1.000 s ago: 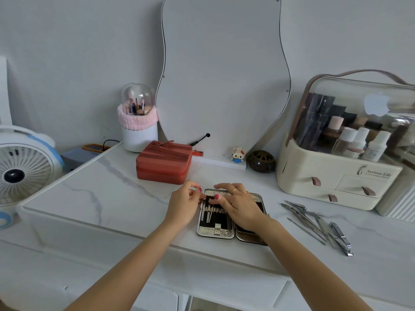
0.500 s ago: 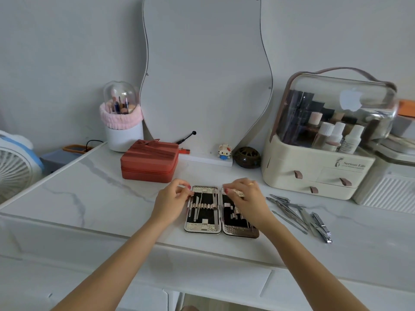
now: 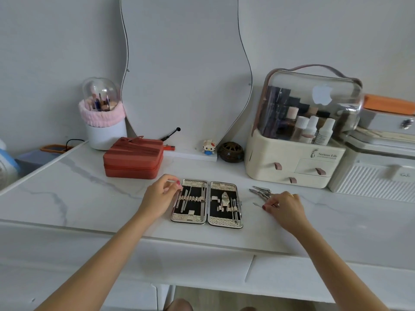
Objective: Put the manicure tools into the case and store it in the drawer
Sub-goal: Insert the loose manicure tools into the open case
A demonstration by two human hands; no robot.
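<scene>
Nearest the camera, two bare forearms reach over the front edge of a white marble table. The left hand rests at the left edge of the open manicure case, its fingers curled with the tips touching the case's rim; whether it pinches anything there cannot be told. The case lies flat and spread open near the table's front edge, both halves lined in black, with several slim metal tools tucked under the straps and some loops unfilled. To the right of the case, the right hand has its fingers curled down onto the loose tools, thumb and fingertips pinching one thin tool while the rest of the pile fans out just beyond the knuckles. Farther back on the left sits a closed red zip box, and behind it a white brush pot with a pink band and clear dome. A wavy mirror leans on the wall in the middle, with a small toy figure and a dark round pot at its foot. At the right stands a cream cosmetics box with a clear lid.
</scene>
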